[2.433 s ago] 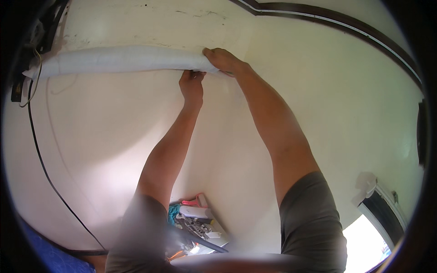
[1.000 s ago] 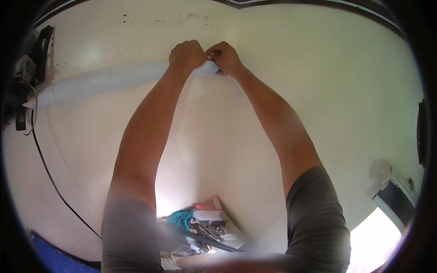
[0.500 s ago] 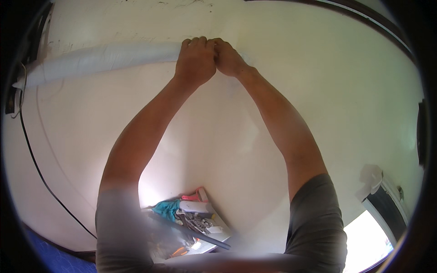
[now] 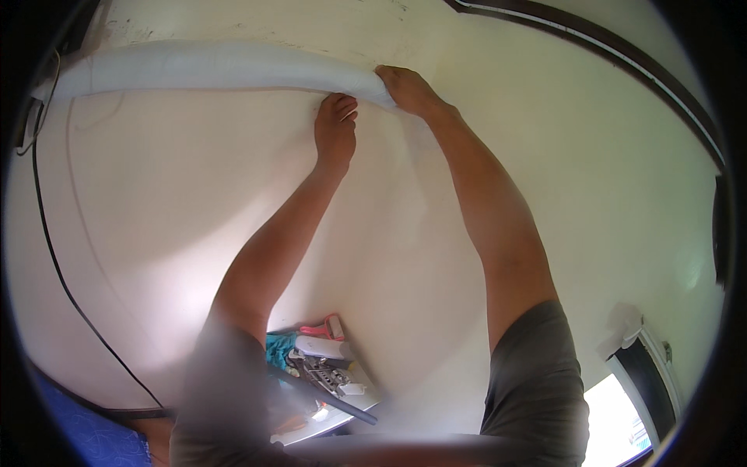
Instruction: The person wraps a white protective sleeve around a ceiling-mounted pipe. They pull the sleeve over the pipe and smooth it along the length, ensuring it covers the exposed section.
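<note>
A long pipe wrapped in smooth white covering (image 4: 210,65) runs across the upper wall from the far left. At its right end, my right hand (image 4: 410,90) is closed round it, with the thumb side toward the pipe. My left hand (image 4: 336,128) is raised just under the pipe's lower edge, a little left of the right hand. Its fingers are loosely bent and apart, with nothing seen in them; whether the fingertips touch the covering I cannot tell.
Below, a small shelf (image 4: 362,405) bears a teal cloth (image 4: 280,349), a red-handled tool (image 4: 323,327) and metal tools (image 4: 327,375). A black cable (image 4: 58,268) hangs down the wall at left. A dark trim (image 4: 591,36) curves along the upper right. A bright window (image 4: 618,416) stands lower right.
My left hand has come off the pipe and dropped below it, apart from the right hand. The right hand has shifted slightly right. More of the white pipe shows, higher in view.
</note>
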